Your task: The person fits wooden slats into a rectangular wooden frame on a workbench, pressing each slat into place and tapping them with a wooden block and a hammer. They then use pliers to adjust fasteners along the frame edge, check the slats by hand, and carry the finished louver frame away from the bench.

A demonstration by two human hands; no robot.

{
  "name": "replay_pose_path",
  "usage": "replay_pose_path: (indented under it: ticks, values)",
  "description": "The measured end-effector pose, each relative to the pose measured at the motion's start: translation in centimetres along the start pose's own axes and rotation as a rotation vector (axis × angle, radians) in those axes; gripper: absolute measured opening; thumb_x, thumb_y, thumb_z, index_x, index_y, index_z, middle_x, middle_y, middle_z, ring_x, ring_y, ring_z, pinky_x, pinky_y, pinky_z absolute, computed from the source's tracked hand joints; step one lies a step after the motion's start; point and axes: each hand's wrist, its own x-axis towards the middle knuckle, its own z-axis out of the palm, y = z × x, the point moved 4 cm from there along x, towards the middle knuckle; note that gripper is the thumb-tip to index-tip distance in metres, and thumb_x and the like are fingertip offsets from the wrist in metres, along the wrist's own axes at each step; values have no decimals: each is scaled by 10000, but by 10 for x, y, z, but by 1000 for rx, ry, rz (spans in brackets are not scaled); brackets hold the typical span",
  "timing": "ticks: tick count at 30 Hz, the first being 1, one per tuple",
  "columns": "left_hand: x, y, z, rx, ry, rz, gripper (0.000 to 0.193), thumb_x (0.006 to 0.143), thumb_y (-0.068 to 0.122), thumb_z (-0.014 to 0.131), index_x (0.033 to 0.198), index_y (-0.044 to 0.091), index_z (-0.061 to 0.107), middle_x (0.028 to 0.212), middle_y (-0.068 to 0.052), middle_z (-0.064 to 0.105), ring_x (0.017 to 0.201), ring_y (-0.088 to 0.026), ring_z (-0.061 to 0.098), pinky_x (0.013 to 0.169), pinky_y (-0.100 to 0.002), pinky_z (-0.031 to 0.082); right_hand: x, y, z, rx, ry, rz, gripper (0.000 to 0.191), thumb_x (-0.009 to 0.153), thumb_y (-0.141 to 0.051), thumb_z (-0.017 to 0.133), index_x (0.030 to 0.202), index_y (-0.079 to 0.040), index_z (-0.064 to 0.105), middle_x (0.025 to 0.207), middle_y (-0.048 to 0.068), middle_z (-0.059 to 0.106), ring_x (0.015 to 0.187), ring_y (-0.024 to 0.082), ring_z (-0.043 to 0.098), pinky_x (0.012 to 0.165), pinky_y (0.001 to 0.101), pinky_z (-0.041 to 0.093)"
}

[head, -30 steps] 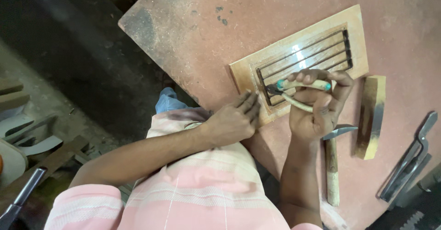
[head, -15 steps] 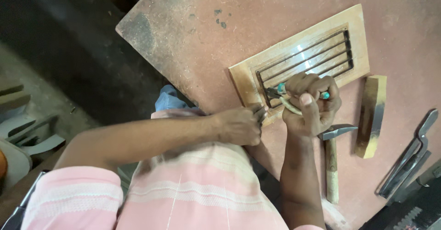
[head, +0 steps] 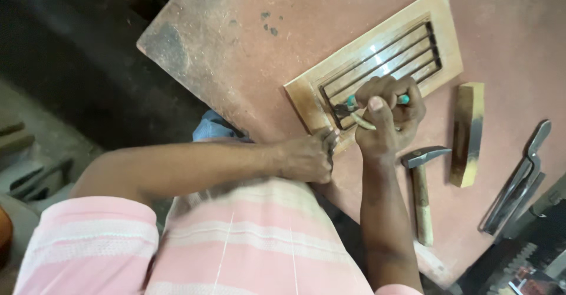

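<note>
- Pressing on the near corner of the frame point(head: 377, 65), the left hand point(head: 306, 156) was curled, holding nothing.
- The right hand point(head: 386, 115) gripped a tool point(head: 377, 101) over the slats.
- A hammer point(head: 421, 192), block point(head: 469, 133) and pliers point(head: 519, 183) lay on the table point(head: 236, 53).
</note>
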Motion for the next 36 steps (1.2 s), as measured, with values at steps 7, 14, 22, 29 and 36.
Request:
replay_pose_path:
  ticks: [7, 14, 22, 29, 36]
  values:
    - [0, -1, -6, 56, 50, -241, 297, 802, 193, 617, 903, -35, 779, 924, -200, 762, 958, -353, 735, 867, -457, 554, 7, -16, 2, 78, 17, 62, 423, 827, -28, 652, 1231, -26, 527, 1094, 127, 626, 967, 233, 611, 859, 355, 533]
    - [-10, 0, -8, 72, 216, -285, 351, 803, 184, 599, 989, -63, 765, 1071, -252, 754, 1121, -361, 719, 1028, -453, 542, -12, -13, -17, 222, 208, -82, 494, 793, 107, 476, 1238, -105, 480, 1318, 239, 631, 1195, 417, 677, 1009, 551, 591]
    - [-9, -2, -10, 69, 205, -297, 255, 762, 166, 626, 868, -19, 764, 1054, -231, 764, 1132, -347, 716, 1000, -426, 564, -22, -9, -34, 111, 212, -243, 361, 786, 83, 437, 1129, 0, 513, 1282, 328, 646, 1116, 433, 688, 981, 578, 599]
    - [-8, -6, -12, -3, 192, -319, 222, 712, 187, 640, 779, 6, 751, 996, -221, 765, 1097, -351, 721, 994, -436, 555, -16, -10, -21, 55, 140, -259, 358, 778, 78, 421, 1113, -18, 502, 1125, 295, 654, 1009, 371, 670, 930, 553, 601]
    - [-8, -5, -11, 1, 174, -317, 226, 709, 200, 641, 763, 12, 752, 1002, -215, 768, 1106, -343, 723, 1004, -426, 552, -15, -12, -12, 215, 49, -82, 517, 724, 83, 488, 1220, -64, 490, 972, 187, 602, 914, 279, 613, 926, 438, 551]
